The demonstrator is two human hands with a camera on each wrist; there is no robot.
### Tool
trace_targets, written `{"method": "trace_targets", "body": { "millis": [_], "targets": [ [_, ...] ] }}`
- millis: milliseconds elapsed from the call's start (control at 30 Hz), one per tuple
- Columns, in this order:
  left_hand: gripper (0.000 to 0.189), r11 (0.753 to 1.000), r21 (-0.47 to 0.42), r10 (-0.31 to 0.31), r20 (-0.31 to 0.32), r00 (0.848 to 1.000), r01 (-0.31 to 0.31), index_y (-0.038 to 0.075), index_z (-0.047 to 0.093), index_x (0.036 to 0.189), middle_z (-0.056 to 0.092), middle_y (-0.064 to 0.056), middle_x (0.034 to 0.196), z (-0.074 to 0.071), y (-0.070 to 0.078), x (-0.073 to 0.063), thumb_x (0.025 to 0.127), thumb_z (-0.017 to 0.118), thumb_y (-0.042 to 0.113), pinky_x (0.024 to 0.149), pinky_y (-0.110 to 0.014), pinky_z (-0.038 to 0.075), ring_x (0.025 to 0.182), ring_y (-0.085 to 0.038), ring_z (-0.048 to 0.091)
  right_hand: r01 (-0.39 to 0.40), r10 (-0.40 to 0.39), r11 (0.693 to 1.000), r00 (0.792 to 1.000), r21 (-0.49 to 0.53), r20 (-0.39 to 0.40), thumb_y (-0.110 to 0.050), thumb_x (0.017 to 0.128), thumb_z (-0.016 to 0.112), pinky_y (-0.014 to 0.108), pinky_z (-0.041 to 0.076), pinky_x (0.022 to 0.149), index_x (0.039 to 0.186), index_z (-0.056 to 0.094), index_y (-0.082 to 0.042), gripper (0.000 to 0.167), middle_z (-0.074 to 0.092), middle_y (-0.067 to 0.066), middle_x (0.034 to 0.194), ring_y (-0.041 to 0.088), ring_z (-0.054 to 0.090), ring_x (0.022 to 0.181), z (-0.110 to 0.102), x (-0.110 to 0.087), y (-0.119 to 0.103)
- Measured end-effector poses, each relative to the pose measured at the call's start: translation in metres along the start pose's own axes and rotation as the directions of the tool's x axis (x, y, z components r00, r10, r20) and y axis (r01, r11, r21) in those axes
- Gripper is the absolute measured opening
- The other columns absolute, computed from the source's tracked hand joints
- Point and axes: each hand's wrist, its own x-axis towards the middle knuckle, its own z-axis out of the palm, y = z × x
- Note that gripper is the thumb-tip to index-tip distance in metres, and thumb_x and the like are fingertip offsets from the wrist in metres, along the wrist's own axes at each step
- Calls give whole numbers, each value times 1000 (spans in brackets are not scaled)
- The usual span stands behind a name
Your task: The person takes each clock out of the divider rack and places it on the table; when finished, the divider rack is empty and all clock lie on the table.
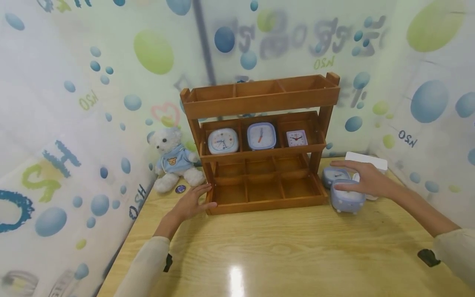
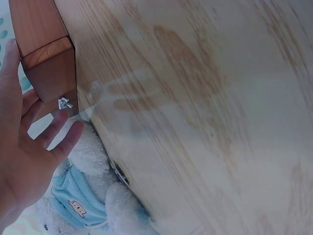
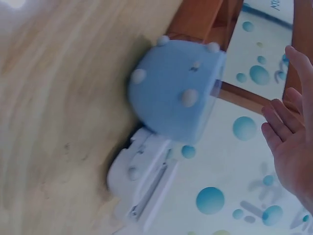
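Nearest us, before the wooden shelf (image 1: pixel 261 105), two pale sleeves (image 1: pixel 142 266) reach in over the table (image 1: pixel 278 251), one on the shelf's left side and one on its right. A little farther off, we find the left hand (image 1: pixel 191 204) at the shelf's lower left corner, its fingers extended and spread, gripping nothing; we cannot tell whether the fingertips touch the wood.

To the right of the shelf, we see the right hand (image 1: pixel 365 179) above a blue-lilac clock (image 1: pixel 348 202) that stands near the shelf's lower right corner. Its thumb and fingers are apart and relaxed, and the right wrist view shows a gap between them and the clock. Just behind, close to the shelf's right end, we make out a grey-blue clock (image 1: pixel 334 178), partly covered by the hand, and beyond it, farther right of the shelf, a white object (image 1: pixel 365 160).

Left of the shelf, we notice a small round badge (image 1: pixel 180 189) beside a seated white bear (image 1: pixel 174 163) in a blue top. On the shelf's middle tier we count a white clock (image 1: pixel 223 141) in the left compartment, a lavender clock (image 1: pixel 261 136) in the centre and a small pink clock (image 1: pixel 297 138) in the right. Behind the shelf, we see a dotted wall (image 1: pixel 111 99).
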Motion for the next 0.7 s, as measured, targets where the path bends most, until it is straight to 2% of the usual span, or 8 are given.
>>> {"method": "trace_targets", "body": {
  "millis": [167,367,567,700],
  "targets": [
    [80,1000,-20,-2,6,1000,2,2,49,154,41,-17,162,0,1,-1,95,73,50,118,-64,31,150,-48,31,84,-83,997,995,1,-45,-5,58,99,5,38,102,132,69,-2,80,74,13,124,3,62,121,-5,20,-7],
    [79,1000,-11,6,-1,1000,-6,2,49,154,42,-17,162,0,1,-1,96,72,51,117,-64,31,149,-48,32,65,-64,997,997,39,-35,-3,66,96,7,39,104,133,69,-5,72,73,11,125,2,60,125,-9,41,-15],
    [79,1000,-24,-8,3,1000,8,3,49,154,41,-15,163,-1,2,-1,95,73,50,118,-64,30,150,-48,30,89,-87,995,995,42,-48,2,64,95,8,39,105,134,68,-3,75,72,12,129,-5,54,129,-11,60,-17],
    [79,1000,-23,-11,4,1000,11,4,49,154,41,-15,163,-2,3,-1,95,72,51,118,-63,30,150,-47,30,75,-72,997,995,33,-63,1,67,95,8,40,103,132,70,-4,69,73,10,127,-6,55,126,-13,70,-20]
  ]
}}
